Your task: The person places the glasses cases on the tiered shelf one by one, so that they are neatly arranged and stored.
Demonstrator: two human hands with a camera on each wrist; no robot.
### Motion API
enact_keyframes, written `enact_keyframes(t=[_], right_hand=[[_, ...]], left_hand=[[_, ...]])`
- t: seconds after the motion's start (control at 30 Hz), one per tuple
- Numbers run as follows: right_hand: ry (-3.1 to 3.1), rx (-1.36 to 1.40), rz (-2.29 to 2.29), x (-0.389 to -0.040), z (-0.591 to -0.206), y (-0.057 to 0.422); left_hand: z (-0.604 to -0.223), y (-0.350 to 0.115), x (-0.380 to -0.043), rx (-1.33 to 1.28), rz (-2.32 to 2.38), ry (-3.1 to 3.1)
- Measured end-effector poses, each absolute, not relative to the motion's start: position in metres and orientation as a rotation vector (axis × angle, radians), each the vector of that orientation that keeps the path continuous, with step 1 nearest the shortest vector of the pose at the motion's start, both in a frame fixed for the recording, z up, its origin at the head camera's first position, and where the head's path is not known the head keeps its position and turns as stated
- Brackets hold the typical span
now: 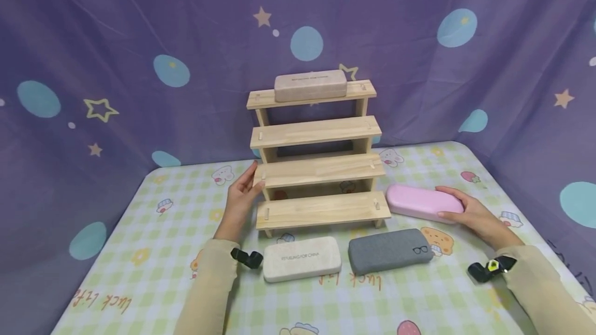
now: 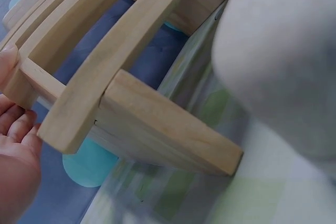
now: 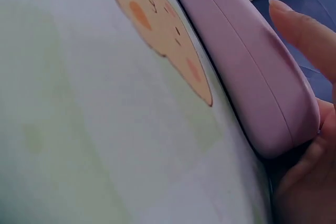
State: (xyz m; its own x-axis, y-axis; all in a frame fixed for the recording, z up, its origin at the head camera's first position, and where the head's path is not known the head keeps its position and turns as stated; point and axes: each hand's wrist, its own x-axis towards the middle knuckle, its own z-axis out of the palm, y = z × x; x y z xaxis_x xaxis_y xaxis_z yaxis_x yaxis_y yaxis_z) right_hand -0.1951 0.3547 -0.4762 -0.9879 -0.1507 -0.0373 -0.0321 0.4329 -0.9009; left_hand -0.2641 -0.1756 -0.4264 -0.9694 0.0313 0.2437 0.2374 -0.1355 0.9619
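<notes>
Smooth pink case (image 1: 423,203), how would you hold it?

So the pink case is right of centre in the head view, lying flat, its left end close by the rack's bottom shelf; can't tell if they touch. My guess: light, stiff shell, and glossy enough to slide around a bit. The seam line (image 3: 256,61) along its side probably means a lid, so I'd squeeze across the narrow width near the middle and not pry there. Doesn't look super fragile, though the finish might scuff.

The right hand (image 1: 477,216) has it by the right end, thumb and fingers spread to either side. Decent grip, but the far end could droop if lifted like that.

Left hand (image 1: 239,203), mid-frame, pinches the left end of the second shelf up on the wooden rack (image 1: 321,168). A beige case (image 1: 309,87) sits on the top shelf. Lower middle: white case (image 1: 302,268), with a gray case (image 1: 384,253) to its right, both on the checked tablecloth (image 1: 181,231).
</notes>
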Motion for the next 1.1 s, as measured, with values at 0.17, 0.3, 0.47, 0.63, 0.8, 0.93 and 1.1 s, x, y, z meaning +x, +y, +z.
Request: enact_keyframes(t=[0.17, 0.3, 0.47, 0.63, 0.8, 0.93, 1.1], right_hand=[[2.582, -0.118, -1.509, -0.1955, -0.4738, 0.3547], [2.605, -0.138, -1.492, -0.1951, -0.4758, 0.3533], [2.640, -0.185, -1.481, -0.1963, -0.4782, 0.3518], [2.694, -0.195, -1.449, -0.1958, -0.4786, 0.3516], [2.697, -0.197, -1.436, -0.1947, -0.4768, 0.3514], [2.693, -0.187, -1.426, -0.1940, -0.4751, 0.3512], [2.725, -0.190, -1.411, -0.1940, -0.4752, 0.3503]], left_hand=[[-0.4276, -0.1769, -0.2646, -0.314, -2.242, -1.984], [-0.4288, -0.1773, -0.2646, -0.297, -2.250, -1.983], [-0.4278, -0.1780, -0.2639, -0.300, -2.248, -1.983], [-0.4271, -0.1774, -0.2634, -0.312, -2.244, -1.989], [-0.4281, -0.1772, -0.2640, -0.310, -2.245, -1.985], [-0.4291, -0.1774, -0.2649, -0.319, -2.251, -1.980], [-0.4295, -0.1783, -0.2653, -0.316, -2.240, -1.995]])
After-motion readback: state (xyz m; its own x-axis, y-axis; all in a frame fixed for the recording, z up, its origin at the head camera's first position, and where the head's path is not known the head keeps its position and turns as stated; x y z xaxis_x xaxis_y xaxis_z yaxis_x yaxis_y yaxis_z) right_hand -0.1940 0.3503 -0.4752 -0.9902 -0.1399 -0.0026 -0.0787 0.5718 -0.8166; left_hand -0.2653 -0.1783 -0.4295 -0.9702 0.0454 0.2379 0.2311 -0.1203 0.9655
